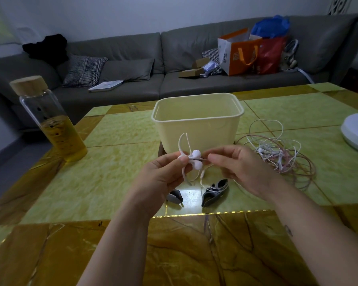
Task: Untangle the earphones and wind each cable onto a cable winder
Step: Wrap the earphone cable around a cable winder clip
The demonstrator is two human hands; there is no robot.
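A: How is the cable (179,143) expected to handle?

B: As light, limp and springy, so loops may slip off. It is best pinched close to the pale winder (194,158), held up between the hands.

A: And the hands?

B: The winder is pinched by the left hand (163,176), and thin cable by the right hand (242,168). A white-and-pink tangle (277,153) lies just beyond the right hand, with grey winders (215,191) beneath both.

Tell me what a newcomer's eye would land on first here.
The left hand and right hand pinch white earphones between them at the centre. Behind them stands a cream tub, with a tangle of white and pink cables on the table to its right. At far left stands a glass bottle of yellow liquid.
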